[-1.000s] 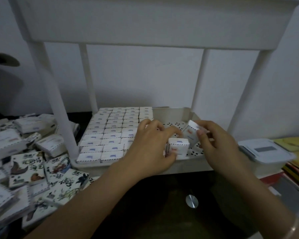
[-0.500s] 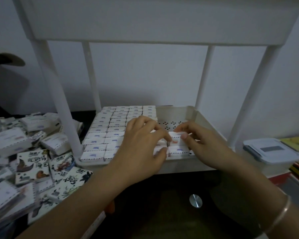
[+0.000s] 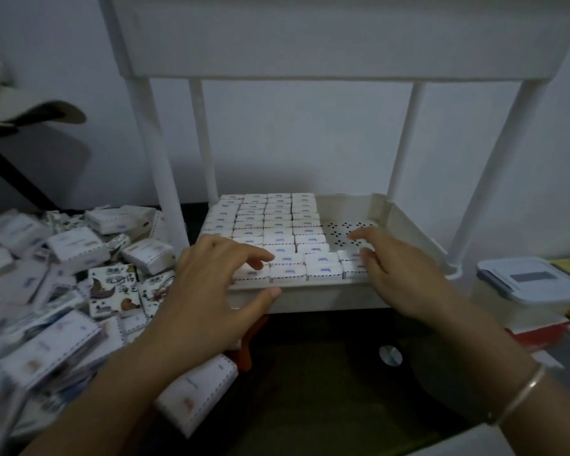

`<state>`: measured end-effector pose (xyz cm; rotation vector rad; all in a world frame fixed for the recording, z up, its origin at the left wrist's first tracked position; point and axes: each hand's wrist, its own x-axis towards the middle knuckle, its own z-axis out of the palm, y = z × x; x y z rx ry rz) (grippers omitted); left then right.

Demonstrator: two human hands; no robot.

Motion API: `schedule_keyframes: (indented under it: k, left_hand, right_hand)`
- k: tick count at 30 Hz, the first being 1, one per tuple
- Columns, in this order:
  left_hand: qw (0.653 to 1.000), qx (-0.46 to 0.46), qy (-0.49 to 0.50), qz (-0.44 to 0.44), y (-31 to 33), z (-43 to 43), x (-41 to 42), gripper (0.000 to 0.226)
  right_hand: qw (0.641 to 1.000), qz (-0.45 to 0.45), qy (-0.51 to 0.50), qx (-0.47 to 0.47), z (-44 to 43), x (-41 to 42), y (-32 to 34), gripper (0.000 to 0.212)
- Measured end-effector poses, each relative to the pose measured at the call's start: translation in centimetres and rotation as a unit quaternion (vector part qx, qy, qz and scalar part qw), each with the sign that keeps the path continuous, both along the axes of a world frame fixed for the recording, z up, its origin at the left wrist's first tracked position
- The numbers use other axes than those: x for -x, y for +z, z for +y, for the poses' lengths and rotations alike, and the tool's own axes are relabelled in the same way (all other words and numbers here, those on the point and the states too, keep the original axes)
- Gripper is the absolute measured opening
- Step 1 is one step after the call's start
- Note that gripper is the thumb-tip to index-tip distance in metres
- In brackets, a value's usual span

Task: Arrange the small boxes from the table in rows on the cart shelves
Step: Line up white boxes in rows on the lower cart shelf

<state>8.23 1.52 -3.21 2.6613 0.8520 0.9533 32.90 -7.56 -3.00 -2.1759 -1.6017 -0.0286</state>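
Since half a second ago both hands have let go of the boxes they were pinching, and those now lie in the front rows. I see my left hand (image 3: 211, 291) spread flat and holding nothing. Its fingers (image 3: 254, 253) rest on the small boxes (image 3: 277, 225) at the front left, and its thumb lies against the cart shelf (image 3: 326, 299) rim. My right hand (image 3: 402, 278) is loosely bent and also grips nothing. Its fingertips (image 3: 367, 258) touch the end boxes (image 3: 351, 269) of the front rows, just beside the bare perforated floor (image 3: 343, 230). Left of my left fingers, the loose pile (image 3: 73, 248) lies on the table.
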Motion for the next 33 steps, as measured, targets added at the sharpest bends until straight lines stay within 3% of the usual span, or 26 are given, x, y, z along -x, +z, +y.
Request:
schedule_keyframes:
  k: [5,8,11,13,21,25,29,33]
  left_hand:
    - [0.998,-0.023,0.05,-0.041,0.1,-0.7,3.5,0.036]
    - [0.992,-0.049,0.109,-0.044,-0.1,-1.4,6.8,0.027]
    - [0.978,-0.086,0.192,-0.014,-0.8,-2.1,10.3,0.029]
    - [0.961,-0.108,0.253,0.012,-1.6,-2.5,12.4,0.033]
    - [0.922,-0.092,0.376,0.024,-4.3,-3.0,15.9,0.043]
    - [0.922,-0.066,0.378,0.059,-4.5,-2.7,16.3,0.056]
    - [0.933,-0.078,0.349,0.038,-4.7,-2.6,16.2,0.054]
    - [0.938,-0.061,0.342,-0.001,-4.4,-3.0,15.6,0.049]
  right_hand:
    - [0.992,-0.029,0.015,-0.125,-1.1,4.6,0.5,0.036]
    - [0.986,-0.034,0.09,-0.133,-1.9,9.6,0.2,0.03]
    - [0.983,-0.019,0.159,-0.092,-2.4,14.3,-1.1,0.02]
    - [0.988,-0.009,0.143,-0.051,-2.2,16.4,-2.1,0.019]
    - [0.996,0.013,0.073,0.053,-1.7,20.3,-3.7,0.064]
    - [0.992,0.025,0.078,0.092,-1.5,19.8,-3.2,0.081]
    - [0.987,0.016,0.089,0.129,-1.4,19.8,-2.1,0.074]
    - [0.987,-0.059,0.055,0.137,-1.3,19.6,-1.6,0.07]
